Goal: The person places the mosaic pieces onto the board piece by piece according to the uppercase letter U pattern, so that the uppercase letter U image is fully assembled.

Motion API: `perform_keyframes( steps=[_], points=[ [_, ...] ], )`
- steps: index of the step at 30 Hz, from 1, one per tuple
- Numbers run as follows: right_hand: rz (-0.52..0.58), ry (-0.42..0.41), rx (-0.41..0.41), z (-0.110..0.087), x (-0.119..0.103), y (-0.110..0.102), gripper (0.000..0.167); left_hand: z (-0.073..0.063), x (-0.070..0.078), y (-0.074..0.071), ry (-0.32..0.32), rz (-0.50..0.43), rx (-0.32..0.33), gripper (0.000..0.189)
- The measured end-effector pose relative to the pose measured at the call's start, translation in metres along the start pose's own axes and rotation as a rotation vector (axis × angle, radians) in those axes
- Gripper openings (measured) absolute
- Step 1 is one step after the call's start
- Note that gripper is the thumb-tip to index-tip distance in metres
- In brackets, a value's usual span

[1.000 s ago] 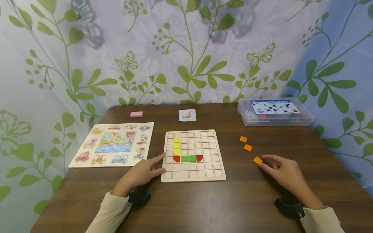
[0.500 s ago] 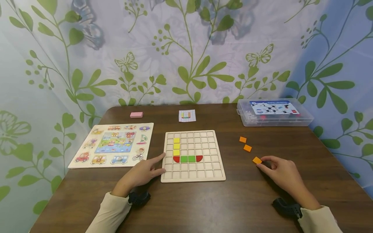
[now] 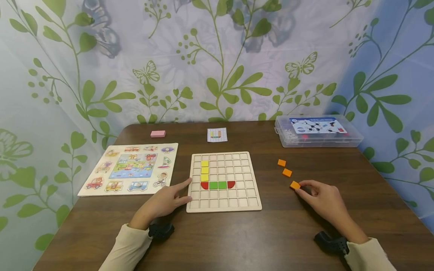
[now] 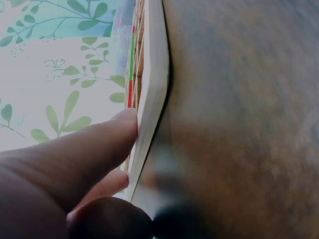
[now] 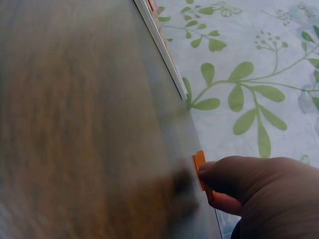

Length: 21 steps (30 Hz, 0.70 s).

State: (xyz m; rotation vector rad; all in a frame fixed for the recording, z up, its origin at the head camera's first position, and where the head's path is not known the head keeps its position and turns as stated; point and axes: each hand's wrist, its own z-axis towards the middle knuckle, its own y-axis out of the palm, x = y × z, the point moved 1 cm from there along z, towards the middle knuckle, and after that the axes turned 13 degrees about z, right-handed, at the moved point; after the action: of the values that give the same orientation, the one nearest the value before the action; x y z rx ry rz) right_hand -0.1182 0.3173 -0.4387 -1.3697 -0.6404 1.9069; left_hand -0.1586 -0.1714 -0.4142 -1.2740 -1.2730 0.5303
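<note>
The orange tile [image 3: 295, 184], low and right of the frame's middle, is pinched by the right hand [image 3: 325, 199]; the left hand [image 3: 164, 201], thumb and pointer spread, touches the left edge of the grid board [image 3: 230, 166]. A light, flat pinch should work best; hold the board still.

From where I stood, the right wrist view had the right hand [image 5: 269, 191] at four o'clock, its thumb and a finger pinching an orange tile [image 5: 199, 162] at five. The tile stood nearly on edge; I couldn't tell whether it touched the counter [image 5: 75, 109], whose blurred brown wood spread toward nine. A pale board's edge [image 5: 162, 50] slanted at twelve, apart from the tile. Leaf-printed cloth [image 5: 259, 74] hung at two.
</note>
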Motion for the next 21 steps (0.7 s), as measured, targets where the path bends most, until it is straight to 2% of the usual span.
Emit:
perform_keyframes(
  steps=[9,14,21],
  points=[
    [0.076,-0.017,0.010,0.002,-0.004,0.009,0.027,0.000,0.002,-0.001,0.003,-0.001,0.000,0.067],
    [0.122,-0.032,-0.016,0.005,-0.011,0.017,0.025,0.001,0.002,-0.001,0.004,0.007,-0.003,0.067],
    [0.152,-0.012,-0.043,0.007,-0.019,0.018,0.025,0.001,0.001,0.000,0.005,0.004,-0.006,0.068]
  ],
)
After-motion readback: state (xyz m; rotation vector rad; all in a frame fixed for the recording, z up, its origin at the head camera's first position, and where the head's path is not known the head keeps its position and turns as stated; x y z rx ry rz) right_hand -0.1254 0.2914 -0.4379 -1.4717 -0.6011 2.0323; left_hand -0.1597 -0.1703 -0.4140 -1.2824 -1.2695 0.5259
